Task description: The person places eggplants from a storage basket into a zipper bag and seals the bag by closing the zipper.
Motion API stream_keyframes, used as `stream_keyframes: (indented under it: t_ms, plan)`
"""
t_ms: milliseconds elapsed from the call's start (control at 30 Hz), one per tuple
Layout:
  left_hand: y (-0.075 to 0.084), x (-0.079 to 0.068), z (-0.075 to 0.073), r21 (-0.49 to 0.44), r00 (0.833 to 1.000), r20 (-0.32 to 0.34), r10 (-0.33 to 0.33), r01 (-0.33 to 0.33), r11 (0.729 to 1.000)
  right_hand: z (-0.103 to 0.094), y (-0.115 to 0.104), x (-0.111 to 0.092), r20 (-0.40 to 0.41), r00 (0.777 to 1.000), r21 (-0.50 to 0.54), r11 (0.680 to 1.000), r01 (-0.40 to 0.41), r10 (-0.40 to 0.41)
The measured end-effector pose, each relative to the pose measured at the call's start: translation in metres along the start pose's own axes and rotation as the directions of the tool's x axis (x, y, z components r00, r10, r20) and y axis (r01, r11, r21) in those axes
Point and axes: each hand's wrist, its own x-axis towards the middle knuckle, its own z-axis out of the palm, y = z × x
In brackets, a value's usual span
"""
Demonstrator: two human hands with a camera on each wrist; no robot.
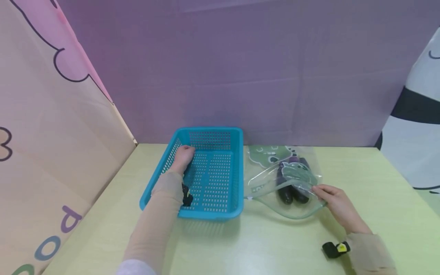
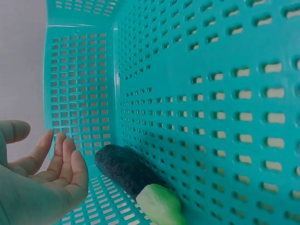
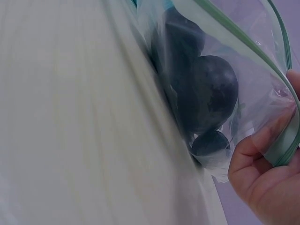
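Observation:
My left hand (image 1: 183, 156) reaches into a blue plastic basket (image 1: 238, 172), by its left wall. In the left wrist view, its fingers are loosely bent with nothing between them. Beside that hand, apart from it, a dark, wrinkled, long vegetable (image 2: 124, 168) with a light green end lies in the basket. My right hand (image 1: 335, 202) pinches the green-edged rim of a clear zip bag (image 1: 262, 177) between thumb and fingers. The bag's mouth gapes toward me. Inside it lie several dark purple eggplants (image 1: 285, 194), partly covered by the bag's printed green pattern.
The basket and bag lie side by side on a pale wooden table (image 1: 275, 248). A purple cloth (image 1: 240, 76) hangs behind the table, and a printed curtain (image 1: 68, 126) hangs on the left. A white zip slider (image 1: 249, 198) sits near the basket's right side.

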Motion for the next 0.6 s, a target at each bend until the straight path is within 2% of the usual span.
stream_keyframes:
  t_ms: [333, 600]
  plan:
    - [-0.0036, 0.0019, 0.0007, 0.041, 1.0, -0.021, 0.018, -0.017, 0.999, 0.0005, 0.0011, 0.0002, -0.003, 1.0, 0.008, 1.0, 0.003, -0.003]
    - [-0.0063, 0.0032, 0.0007, 0.076, 1.0, -0.021, -0.006, 0.007, 0.997, 0.0002, 0.001, 0.0003, -0.002, 1.0, 0.004, 1.0, 0.003, -0.003]
